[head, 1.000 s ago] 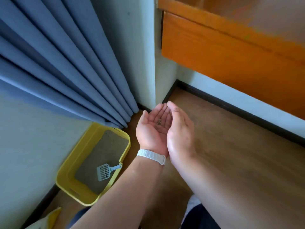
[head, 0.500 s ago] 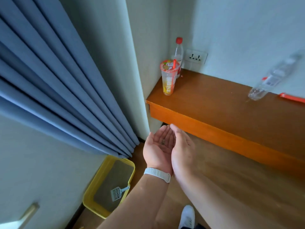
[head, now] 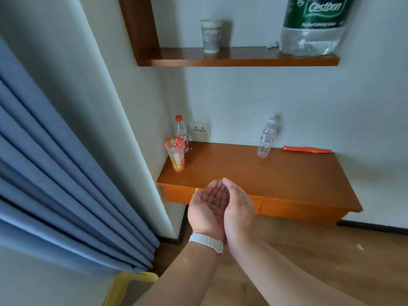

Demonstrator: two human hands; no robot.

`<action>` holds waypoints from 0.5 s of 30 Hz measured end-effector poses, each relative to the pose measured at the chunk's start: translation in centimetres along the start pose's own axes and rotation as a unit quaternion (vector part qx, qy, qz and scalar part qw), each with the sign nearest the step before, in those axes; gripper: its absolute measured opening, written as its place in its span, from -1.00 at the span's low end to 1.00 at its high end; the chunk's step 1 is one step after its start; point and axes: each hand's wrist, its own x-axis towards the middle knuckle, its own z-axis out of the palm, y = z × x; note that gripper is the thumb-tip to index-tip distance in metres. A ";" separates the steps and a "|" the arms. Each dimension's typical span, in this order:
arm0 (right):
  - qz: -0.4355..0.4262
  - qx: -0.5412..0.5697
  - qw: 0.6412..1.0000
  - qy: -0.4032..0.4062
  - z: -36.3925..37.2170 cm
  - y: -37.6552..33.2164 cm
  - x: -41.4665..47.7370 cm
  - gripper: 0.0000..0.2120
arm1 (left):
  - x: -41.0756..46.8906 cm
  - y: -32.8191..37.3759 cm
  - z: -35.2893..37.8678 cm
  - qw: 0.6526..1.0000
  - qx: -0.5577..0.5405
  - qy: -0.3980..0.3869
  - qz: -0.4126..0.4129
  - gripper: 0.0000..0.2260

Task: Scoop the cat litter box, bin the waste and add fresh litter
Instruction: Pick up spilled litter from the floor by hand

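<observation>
My left hand (head: 206, 209) and my right hand (head: 239, 212) are cupped side by side, palms up, in front of the wooden desk. A few dark litter grains (head: 213, 203) lie in the left palm. The fingers are gently curved and grip nothing. A white band sits on my left wrist. Only a corner of the yellow litter box (head: 132, 281) with grey litter shows at the bottom edge, below my left forearm. The scoop is out of view.
A wooden desk (head: 276, 173) stands against the wall with a plastic drink cup (head: 175, 154), two bottles (head: 266, 138) and a red item. A shelf (head: 238, 59) above holds a cup and a big water jug. Blue curtain (head: 55, 184) hangs left.
The view has tilted upward: the litter box has dropped to the bottom edge and the desk top and shelf have come into sight. My cupped hands keep their pose with the grains.
</observation>
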 end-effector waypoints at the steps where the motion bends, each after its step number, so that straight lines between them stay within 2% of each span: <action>1: -0.003 0.007 1.000 0.022 -0.6 -0.3 -0.8 -0.77 | -0.5 -0.5 0.0 1.000 0.010 -0.007 -0.015 -0.55; 8: 0.004 0.046 0.993 0.108 -5.5 -2.3 -6.1 -0.79 | -5.3 -4.1 0.0 0.990 0.064 -0.057 -0.115 -0.55; 15: 0.004 0.074 0.978 0.197 -12.6 -4.4 -9.5 -0.79 | -9.8 -10.8 0.8 0.973 0.102 -0.092 -0.186 -0.54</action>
